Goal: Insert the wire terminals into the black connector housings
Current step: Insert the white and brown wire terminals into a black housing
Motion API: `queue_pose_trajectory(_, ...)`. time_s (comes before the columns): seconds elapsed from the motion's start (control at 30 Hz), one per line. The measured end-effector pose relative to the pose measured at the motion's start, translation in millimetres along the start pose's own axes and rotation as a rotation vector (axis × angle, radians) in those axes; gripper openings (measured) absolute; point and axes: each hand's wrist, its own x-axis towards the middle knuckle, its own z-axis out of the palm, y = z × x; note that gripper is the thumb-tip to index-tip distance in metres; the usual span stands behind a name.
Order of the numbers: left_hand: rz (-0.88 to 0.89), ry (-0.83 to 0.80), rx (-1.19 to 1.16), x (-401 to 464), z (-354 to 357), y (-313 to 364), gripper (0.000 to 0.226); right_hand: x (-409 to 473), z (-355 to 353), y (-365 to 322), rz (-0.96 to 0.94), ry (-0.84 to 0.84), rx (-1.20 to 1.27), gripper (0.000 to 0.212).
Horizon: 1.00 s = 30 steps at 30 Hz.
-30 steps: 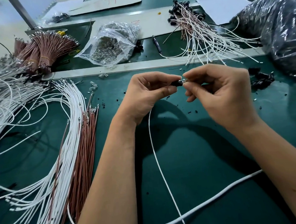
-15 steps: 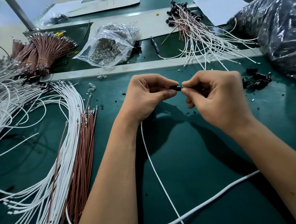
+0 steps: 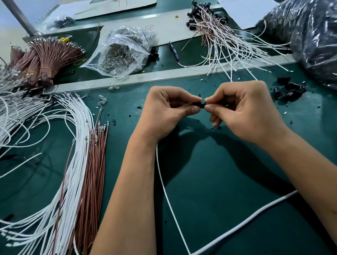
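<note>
Black connector housing (image 3: 199, 104) is pinched at centre between curled left hand (image 3: 163, 112) and right hand (image 3: 247, 111) fingertips; white wire (image 3: 167, 195) trails to six o'clock.

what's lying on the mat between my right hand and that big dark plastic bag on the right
In the head view, a small cluster of loose black housings lies on the green mat between the right hand and the dark plastic bag.

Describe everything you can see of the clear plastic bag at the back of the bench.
The clear plastic bag is thin, crinkled and glossy, slumped on its side on the green bench behind the pale dividing strip. It looks open and is filled with many small transparent, glassy parts; a few similar parts lie loose in front of it. Neither hand touches it. The brown wire bundles sit to its left, and a pen to its right.
</note>
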Motion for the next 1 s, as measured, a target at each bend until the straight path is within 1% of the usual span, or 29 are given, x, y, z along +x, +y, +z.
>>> queue_pose_trajectory(0.07,0.006,0.009,0.011,0.6,1.9,0.5,0.023,0.4,-0.5,2.5,0.022,0.007,0.023,0.008)
queue_pose_trajectory(0.2,0.016,0.031,0.0,1.6,6.5,0.4,0.026,2.0,-0.4,5.5,0.079,0.031,0.149,0.008)
queue_pose_trajectory(0.33,0.019,0.023,-0.025,1.0,7.9,-1.2,0.026,3.6,-2.1,5.6,0.091,-0.01,0.273,0.008)
queue_pose_trajectory(0.47,-0.01,0.039,-0.07,1.0,5.6,-3.2,0.024,3.1,-1.5,5.2,0.126,-0.005,0.364,0.008)
queue_pose_trajectory(0.57,-0.022,0.06,-0.047,2.0,2.5,-3.6,0.024,2.9,0.0,6.3,0.146,-0.024,0.367,0.008)
queue_pose_trajectory(0.7,-0.013,0.077,-0.011,2.8,1.7,-2.9,0.023,3.4,1.5,8.8,0.185,0.013,0.332,0.006)
queue_pose_trajectory(1.0,-0.012,0.085,-0.01,2.2,2.9,0.2,0.023,2.2,1.1,9.7,0.095,0.008,0.171,0.003)
